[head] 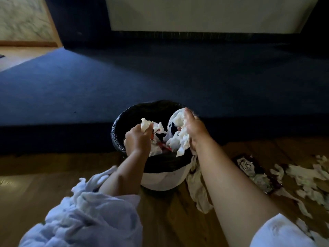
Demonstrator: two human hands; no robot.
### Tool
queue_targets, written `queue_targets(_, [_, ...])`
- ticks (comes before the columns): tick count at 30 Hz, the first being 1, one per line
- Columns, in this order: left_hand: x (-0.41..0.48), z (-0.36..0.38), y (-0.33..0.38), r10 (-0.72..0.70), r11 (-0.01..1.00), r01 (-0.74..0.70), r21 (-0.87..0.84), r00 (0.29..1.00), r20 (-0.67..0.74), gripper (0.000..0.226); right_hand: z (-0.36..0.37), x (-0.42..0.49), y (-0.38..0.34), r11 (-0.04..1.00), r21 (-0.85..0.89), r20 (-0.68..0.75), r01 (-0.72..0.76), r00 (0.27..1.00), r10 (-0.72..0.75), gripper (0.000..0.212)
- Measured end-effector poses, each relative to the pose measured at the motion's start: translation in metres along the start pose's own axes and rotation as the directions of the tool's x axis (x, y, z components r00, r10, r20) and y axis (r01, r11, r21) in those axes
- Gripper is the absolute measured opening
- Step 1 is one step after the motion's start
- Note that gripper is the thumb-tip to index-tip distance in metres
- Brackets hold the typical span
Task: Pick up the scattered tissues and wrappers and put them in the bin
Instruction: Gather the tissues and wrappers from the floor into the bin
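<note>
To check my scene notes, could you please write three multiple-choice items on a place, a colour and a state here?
1. Where does the dark wrapper lie relative to the bin? A inside it; B on the wooden floor to its right; C on a chair behind it.
2. What colour is the bin's liner? A black; B green; C yellow.
3. What is the right hand doing? A resting flat on the floor; B holding a wad of tissues over the bin; C gripping the rim.
Answers: B, it lies on the boards; A, the rim's film is black; B, it clutches tissues above the opening.
</note>
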State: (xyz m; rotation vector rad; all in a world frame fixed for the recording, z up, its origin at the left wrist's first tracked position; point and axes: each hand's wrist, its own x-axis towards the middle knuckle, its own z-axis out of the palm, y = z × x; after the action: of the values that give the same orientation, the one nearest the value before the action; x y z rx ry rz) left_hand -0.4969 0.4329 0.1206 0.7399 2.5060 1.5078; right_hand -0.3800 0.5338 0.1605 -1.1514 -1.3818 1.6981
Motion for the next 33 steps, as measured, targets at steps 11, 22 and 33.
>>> queue_targets(11, [-0.007, -0.001, 0.004, 0.072, 0.985, -0.082, 0.152, 0.995, 0.073, 0.048, -0.004, -0.002, -0.014, 0.968, -0.208, 0.187, 0.143, 0.977, -0.104, 0.039])
queue_targets(22, [-0.011, -0.003, 0.005, 0.036, 0.998, -0.039, 0.046, 0.998, 0.054, 0.050, -0.039, -0.010, -0.005, 0.529, -0.827, 0.179, 0.193, 0.981, -0.078, 0.017])
queue_targets(33, [-0.093, 0.000, 0.039, 0.656, 0.754, -0.630, -0.183, 0.737, 0.164, 0.021, -0.112, -0.062, 0.010, 0.652, -0.665, 0.159, 0.364, 0.922, -0.353, 0.014])
